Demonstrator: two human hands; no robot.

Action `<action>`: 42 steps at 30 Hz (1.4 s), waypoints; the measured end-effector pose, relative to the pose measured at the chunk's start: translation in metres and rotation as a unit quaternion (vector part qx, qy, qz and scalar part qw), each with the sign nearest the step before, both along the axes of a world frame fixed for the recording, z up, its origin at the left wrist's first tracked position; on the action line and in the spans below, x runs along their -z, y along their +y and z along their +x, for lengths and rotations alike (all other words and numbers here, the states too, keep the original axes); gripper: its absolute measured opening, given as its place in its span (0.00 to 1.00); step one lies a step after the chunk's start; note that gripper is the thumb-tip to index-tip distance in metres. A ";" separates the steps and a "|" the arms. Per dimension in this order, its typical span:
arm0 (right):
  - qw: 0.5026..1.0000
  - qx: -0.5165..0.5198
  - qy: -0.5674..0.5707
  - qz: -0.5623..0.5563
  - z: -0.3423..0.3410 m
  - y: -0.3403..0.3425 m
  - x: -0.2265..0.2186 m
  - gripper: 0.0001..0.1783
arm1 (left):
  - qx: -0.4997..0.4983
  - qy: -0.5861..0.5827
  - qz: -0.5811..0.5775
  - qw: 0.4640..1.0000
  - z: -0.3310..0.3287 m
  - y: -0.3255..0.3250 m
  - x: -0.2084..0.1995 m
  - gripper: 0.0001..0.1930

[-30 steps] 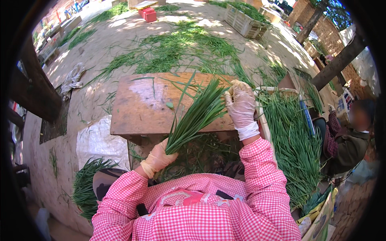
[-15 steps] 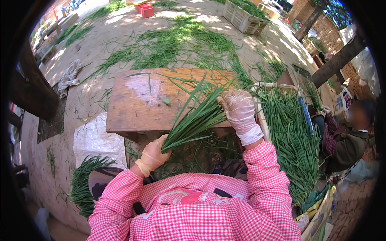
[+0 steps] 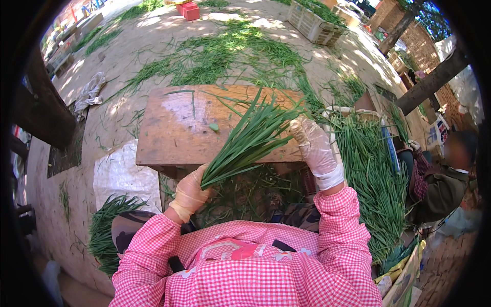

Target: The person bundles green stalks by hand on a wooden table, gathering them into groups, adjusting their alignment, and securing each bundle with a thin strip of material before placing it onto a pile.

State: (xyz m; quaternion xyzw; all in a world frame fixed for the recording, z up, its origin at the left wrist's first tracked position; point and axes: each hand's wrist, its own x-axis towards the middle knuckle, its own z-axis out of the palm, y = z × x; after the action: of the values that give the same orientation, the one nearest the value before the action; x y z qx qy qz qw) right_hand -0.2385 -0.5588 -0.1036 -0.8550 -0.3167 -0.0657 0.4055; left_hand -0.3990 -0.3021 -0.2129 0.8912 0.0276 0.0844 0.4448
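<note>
A bunch of long green garlic chives (image 3: 243,135) is gripped near its lower end by my gloved left hand (image 3: 189,193), in front of the table's near edge. The blades fan up and right over the wooden table (image 3: 163,140). My right hand (image 3: 314,151), in a thin whitish glove with soiled fingertips, is beside the right side of the bunch, near the blade tips. Its fingers are bent and close together; what is in them, if anything, is hidden. Close to my right forearm lies a big heap of chives (image 3: 363,194) in a pale-rimmed container.
Another chive pile (image 3: 110,230) lies at my left, by a white sack (image 3: 125,176). Loose blades (image 3: 209,61) are strewn over the ground beyond the table. A plastic crate (image 3: 312,23) stands far off. A person (image 3: 442,179) sits at the right. A dark trunk (image 3: 46,112) rises at left.
My right hand has moved right and slightly down, away from the bunch's middle. My left hand has shifted a little left with the chives in it.
</note>
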 end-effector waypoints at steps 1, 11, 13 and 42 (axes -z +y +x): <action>1.000 0.006 -0.010 -0.019 -0.008 0.010 -0.004 0.15 | 0.003 0.003 -0.003 1.000 0.000 -0.001 -0.001 0.25; 0.983 0.096 0.050 0.148 0.027 -0.008 0.034 0.12 | -0.013 -0.025 0.048 0.998 0.003 0.002 0.005 0.25; 0.955 0.082 0.139 0.249 0.028 -0.015 0.020 0.12 | -0.012 -0.044 0.081 0.996 0.004 0.006 0.008 0.26; 0.980 0.154 -0.113 -0.059 0.005 0.022 0.015 0.09 | 0.012 -0.073 0.154 0.985 0.004 0.011 0.017 0.28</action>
State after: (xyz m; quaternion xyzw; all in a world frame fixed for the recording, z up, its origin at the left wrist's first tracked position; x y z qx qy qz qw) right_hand -0.2335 -0.5363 -0.1189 -0.9029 -0.2286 -0.2048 0.3011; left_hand -0.3955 -0.2912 -0.2301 0.9409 -0.0291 0.1471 0.3037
